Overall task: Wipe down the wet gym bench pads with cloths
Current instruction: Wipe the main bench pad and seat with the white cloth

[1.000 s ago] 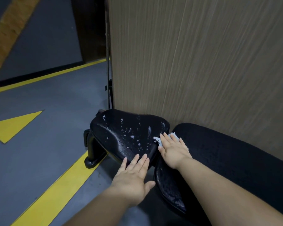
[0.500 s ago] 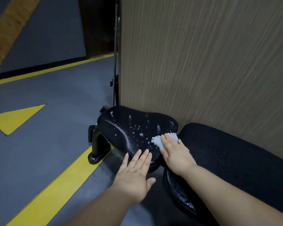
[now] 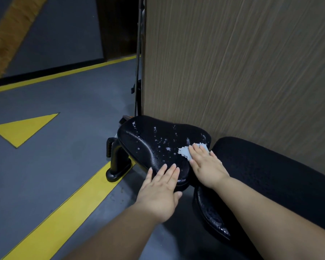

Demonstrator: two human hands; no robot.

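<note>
A black seat pad (image 3: pixel 150 141) speckled with water drops sits low by the wall. The long black back pad (image 3: pixel 270 173) runs off to the right, with drops along its near edge. My right hand (image 3: pixel 206 164) lies flat with straight fingers on a pale blue cloth (image 3: pixel 186 152), pressing it onto the seat pad's right end. My left hand (image 3: pixel 161 188) rests flat, fingers straight, on the seat pad's near edge.
A wood-grain wall panel (image 3: pixel 242 62) stands right behind the bench. The black bench foot (image 3: pixel 118 164) stands on a grey floor with yellow lines (image 3: pixel 64 209) and a yellow triangle (image 3: pixel 24 128). A dark doorway (image 3: pixel 116 25) lies beyond.
My right hand has slid the cloth from the gap between the pads onto the seat pad, a little leftward. My left hand has stayed on the near edge.
</note>
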